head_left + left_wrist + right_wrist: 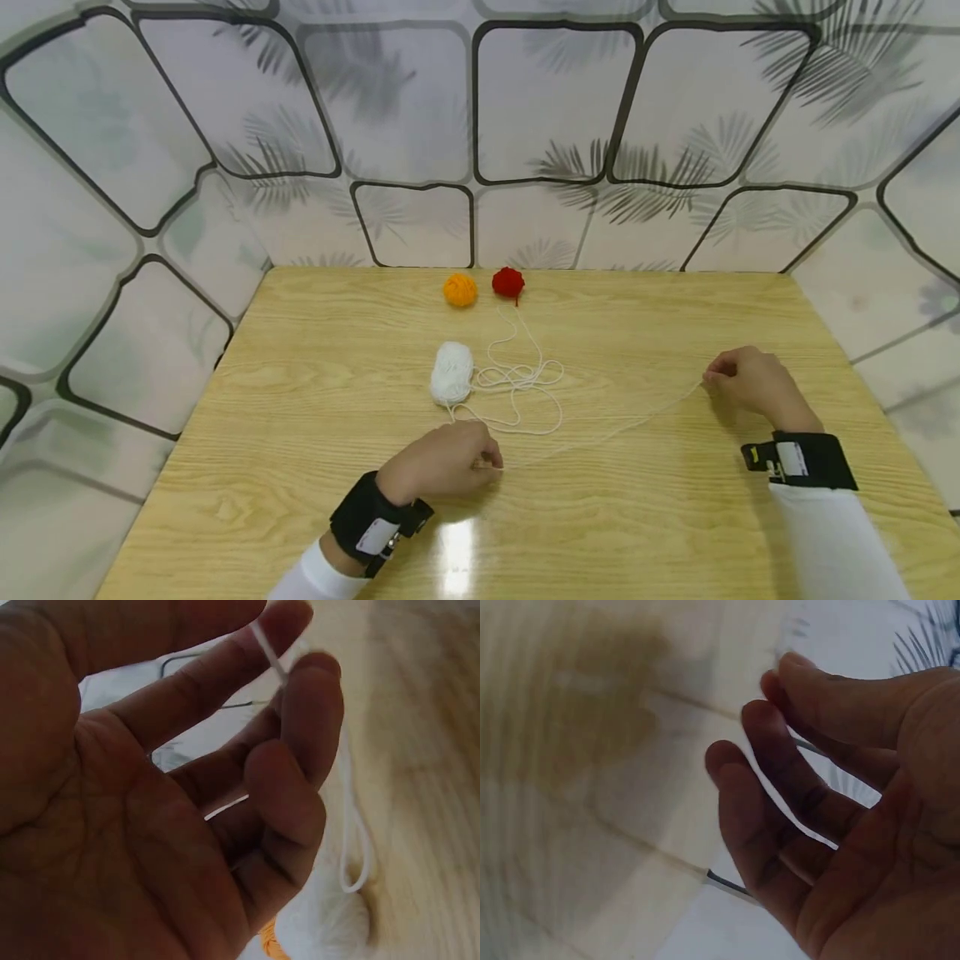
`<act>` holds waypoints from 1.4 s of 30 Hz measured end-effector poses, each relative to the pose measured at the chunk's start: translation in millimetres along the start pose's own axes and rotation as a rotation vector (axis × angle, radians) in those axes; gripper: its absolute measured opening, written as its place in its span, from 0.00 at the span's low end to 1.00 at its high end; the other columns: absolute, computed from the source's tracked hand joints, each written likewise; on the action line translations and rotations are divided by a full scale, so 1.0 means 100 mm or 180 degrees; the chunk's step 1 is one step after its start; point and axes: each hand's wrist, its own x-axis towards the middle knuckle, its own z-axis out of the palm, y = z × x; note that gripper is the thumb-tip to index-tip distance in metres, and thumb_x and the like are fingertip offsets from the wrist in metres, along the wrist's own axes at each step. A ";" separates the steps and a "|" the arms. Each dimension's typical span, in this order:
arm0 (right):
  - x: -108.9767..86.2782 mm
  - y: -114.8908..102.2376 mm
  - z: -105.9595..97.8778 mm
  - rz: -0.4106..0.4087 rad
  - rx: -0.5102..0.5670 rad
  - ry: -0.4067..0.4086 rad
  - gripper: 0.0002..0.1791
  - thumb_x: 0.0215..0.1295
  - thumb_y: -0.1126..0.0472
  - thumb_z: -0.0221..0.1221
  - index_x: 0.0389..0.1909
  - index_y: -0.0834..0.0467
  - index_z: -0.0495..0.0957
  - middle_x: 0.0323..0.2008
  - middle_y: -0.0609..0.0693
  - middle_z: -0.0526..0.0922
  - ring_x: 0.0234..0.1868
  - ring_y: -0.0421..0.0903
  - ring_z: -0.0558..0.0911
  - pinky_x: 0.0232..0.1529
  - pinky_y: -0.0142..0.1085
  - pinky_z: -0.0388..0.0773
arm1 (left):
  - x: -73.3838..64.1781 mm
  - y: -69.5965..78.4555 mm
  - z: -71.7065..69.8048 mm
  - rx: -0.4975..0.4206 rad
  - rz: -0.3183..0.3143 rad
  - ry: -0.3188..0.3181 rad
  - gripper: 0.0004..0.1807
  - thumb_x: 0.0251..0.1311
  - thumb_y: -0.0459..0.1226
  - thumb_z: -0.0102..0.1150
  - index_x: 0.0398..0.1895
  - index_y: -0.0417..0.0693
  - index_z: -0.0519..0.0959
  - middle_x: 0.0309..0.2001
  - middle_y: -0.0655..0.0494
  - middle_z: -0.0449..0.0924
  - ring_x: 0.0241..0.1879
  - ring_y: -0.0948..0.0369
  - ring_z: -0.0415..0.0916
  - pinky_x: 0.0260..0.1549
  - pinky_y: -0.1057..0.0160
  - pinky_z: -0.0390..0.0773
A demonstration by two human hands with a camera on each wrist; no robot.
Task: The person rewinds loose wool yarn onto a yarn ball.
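Note:
In the head view, a thin white yarn strand [615,431] runs across the table between the two hands. My left hand [453,457] pinches its near end, low over the table in front of the white yarn ball [452,373]. Far to the right, thumb and index finger of my right hand [757,387] pinch the other end. The left wrist view shows the yarn [270,654] passing between thumb and fingers, with the white ball beyond. Loose loops of white yarn [517,379] lie to the right of the ball.
An orange yarn ball [460,290] and a red yarn ball [508,283] sit side by side near the back edge of the wooden table [330,358]. Patterned wall covering [405,100] rises behind the table and at both sides.

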 end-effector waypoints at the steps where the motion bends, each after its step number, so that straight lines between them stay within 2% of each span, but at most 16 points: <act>1: 0.01 -0.03 0.03 -0.0008 -0.0022 -0.0025 0.12 0.70 0.60 0.63 0.38 0.68 0.84 0.32 0.58 0.85 0.33 0.56 0.82 0.34 0.53 0.78 | 0.00 0.01 0.01 0.0098 -0.0028 0.0065 0.08 0.64 0.36 0.67 0.43 0.43 0.88 0.42 0.56 0.84 0.38 0.64 0.78 0.37 0.65 0.78; 3: 0.02 -0.16 0.08 -0.0025 -0.0045 0.0013 0.16 0.71 0.58 0.62 0.43 0.70 0.83 0.36 0.63 0.85 0.35 0.60 0.83 0.36 0.55 0.78 | -0.02 0.05 0.00 0.0243 -0.0105 0.0236 0.13 0.66 0.38 0.66 0.50 0.43 0.86 0.47 0.53 0.82 0.40 0.62 0.78 0.36 0.64 0.78; 6: 0.00 -0.50 0.13 -0.0155 -0.0090 0.0358 0.20 0.73 0.57 0.61 0.53 0.72 0.80 0.47 0.72 0.81 0.46 0.69 0.80 0.44 0.62 0.76 | -0.04 0.09 -0.10 0.0374 -0.0174 0.0639 0.17 0.68 0.40 0.65 0.55 0.42 0.83 0.53 0.49 0.79 0.43 0.57 0.79 0.38 0.61 0.80; 9: -0.02 -0.92 0.19 -0.0577 -0.0007 0.0896 0.24 0.73 0.58 0.61 0.62 0.71 0.74 0.57 0.74 0.75 0.59 0.73 0.72 0.56 0.67 0.69 | -0.05 0.09 -0.23 0.0605 -0.0196 0.1244 0.18 0.67 0.39 0.65 0.57 0.41 0.82 0.54 0.47 0.79 0.46 0.52 0.79 0.44 0.56 0.80; 12: -0.03 -1.30 0.30 -0.1080 0.0003 0.1357 0.30 0.73 0.56 0.61 0.68 0.69 0.69 0.64 0.73 0.70 0.68 0.73 0.64 0.64 0.68 0.60 | -0.04 0.03 -0.33 0.0905 -0.0283 0.1914 0.20 0.66 0.39 0.66 0.59 0.40 0.81 0.55 0.43 0.79 0.51 0.46 0.77 0.49 0.50 0.79; 14: 0.00 -1.49 0.39 -0.1297 -0.0031 0.1521 0.34 0.74 0.52 0.60 0.71 0.68 0.65 0.68 0.73 0.66 0.72 0.71 0.59 0.67 0.68 0.54 | -0.02 -0.01 -0.38 0.1034 -0.0385 0.2242 0.22 0.66 0.39 0.66 0.61 0.39 0.79 0.57 0.40 0.77 0.55 0.43 0.75 0.51 0.45 0.77; 16: 0.04 -1.64 0.48 -0.1348 -0.0082 0.1513 0.37 0.76 0.47 0.56 0.75 0.66 0.61 0.72 0.71 0.61 0.76 0.69 0.51 0.70 0.69 0.47 | 0.01 -0.06 -0.41 0.1134 -0.0480 0.2441 0.27 0.67 0.42 0.66 0.65 0.39 0.76 0.63 0.37 0.73 0.62 0.39 0.69 0.56 0.39 0.73; 18: 0.09 -1.76 0.60 -0.1316 -0.0154 0.1414 0.41 0.76 0.42 0.54 0.78 0.63 0.57 0.76 0.69 0.55 0.79 0.65 0.43 0.71 0.69 0.40 | 0.05 -0.12 -0.42 0.1181 -0.0557 0.2508 0.32 0.68 0.46 0.64 0.70 0.39 0.71 0.69 0.36 0.66 0.69 0.36 0.60 0.62 0.35 0.65; 22: 0.19 -1.94 0.83 -0.1248 -0.0295 0.1143 0.49 0.72 0.33 0.52 0.82 0.56 0.47 0.80 0.63 0.39 0.79 0.59 0.28 0.70 0.69 0.27 | 0.17 -0.23 -0.38 0.1292 -0.0733 0.2397 0.42 0.71 0.56 0.55 0.79 0.44 0.57 0.80 0.39 0.43 0.78 0.36 0.35 0.71 0.32 0.41; 25: 0.25 -2.02 0.95 -0.1342 -0.0391 0.1252 0.56 0.66 0.24 0.48 0.82 0.54 0.43 0.81 0.61 0.32 0.78 0.61 0.25 0.67 0.71 0.23 | 0.22 -0.30 -0.35 0.1417 -0.0762 0.2369 0.46 0.70 0.62 0.49 0.82 0.49 0.51 0.82 0.44 0.31 0.78 0.38 0.26 0.71 0.33 0.29; 27: 0.26 -2.04 0.99 -0.1437 -0.0441 0.1506 0.59 0.63 0.20 0.45 0.82 0.54 0.43 0.81 0.61 0.32 0.78 0.64 0.27 0.66 0.72 0.23 | 0.22 -0.33 -0.33 0.1547 -0.0653 0.2467 0.47 0.69 0.66 0.46 0.82 0.50 0.51 0.82 0.43 0.30 0.78 0.36 0.27 0.70 0.32 0.28; 30: 0.25 -2.03 0.98 -0.1536 -0.0513 0.1936 0.58 0.64 0.19 0.41 0.82 0.56 0.46 0.81 0.61 0.35 0.79 0.65 0.30 0.65 0.73 0.23 | 0.19 -0.35 -0.30 0.1694 -0.0445 0.2673 0.47 0.68 0.70 0.38 0.81 0.51 0.54 0.81 0.42 0.36 0.78 0.35 0.30 0.70 0.30 0.29; 34: 0.18 -1.98 0.94 -0.1551 -0.0571 0.2133 0.52 0.71 0.24 0.38 0.80 0.59 0.49 0.81 0.60 0.34 0.79 0.64 0.30 0.66 0.71 0.22 | 0.15 -0.35 -0.24 0.1765 -0.0306 0.2842 0.47 0.70 0.70 0.30 0.80 0.50 0.57 0.81 0.42 0.40 0.78 0.37 0.33 0.70 0.30 0.31; 37: 0.11 -1.95 0.91 -0.1474 -0.0569 0.1995 0.50 0.73 0.25 0.36 0.80 0.59 0.50 0.81 0.59 0.32 0.79 0.63 0.30 0.67 0.70 0.21 | 0.13 -0.35 -0.21 0.1755 -0.0340 0.2840 0.45 0.71 0.69 0.32 0.79 0.48 0.58 0.81 0.44 0.40 0.79 0.39 0.33 0.70 0.29 0.33; 39: 0.06 -1.93 0.90 -0.1355 -0.0548 0.1824 0.51 0.72 0.24 0.34 0.81 0.58 0.49 0.81 0.58 0.30 0.79 0.63 0.29 0.67 0.69 0.21 | 0.12 -0.35 -0.19 0.1735 -0.0416 0.2767 0.44 0.71 0.66 0.37 0.80 0.48 0.58 0.81 0.44 0.41 0.78 0.39 0.34 0.69 0.29 0.35; 42: 0.02 -1.89 0.90 -0.1115 -0.0487 0.1476 0.52 0.70 0.22 0.31 0.82 0.54 0.45 0.81 0.56 0.27 0.78 0.63 0.27 0.67 0.70 0.20 | 0.12 -0.37 -0.17 0.1580 -0.0651 0.2476 0.44 0.71 0.63 0.45 0.81 0.49 0.54 0.82 0.45 0.36 0.79 0.40 0.31 0.70 0.30 0.33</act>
